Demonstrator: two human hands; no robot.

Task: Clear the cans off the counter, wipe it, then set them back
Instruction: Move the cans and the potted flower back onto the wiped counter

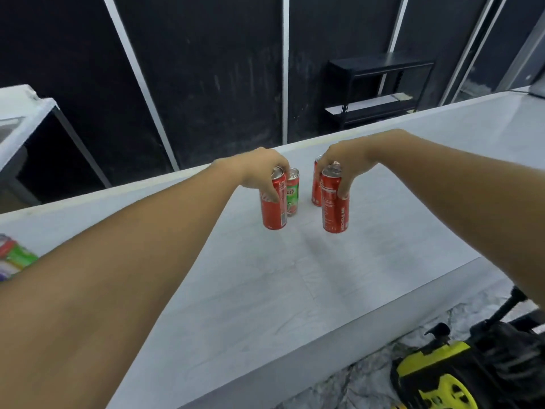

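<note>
Several slim cans stand upright on the white counter (265, 290). My left hand (259, 169) grips the top of a red can (274, 208) from above; a green can (292, 191) stands touching it on the right. My right hand (345, 163) grips the top of another red can (334, 205). A third red can (317, 187) stands just behind that one, partly hidden by my fingers. I cannot tell whether the gripped cans are lifted off the surface.
At the left edge lies a blurred colourful packet (14, 256), partly hidden by my left forearm. A yellow and black machine (442, 376) sits on the floor at the lower right. A black shelf (374, 87) stands behind the counter.
</note>
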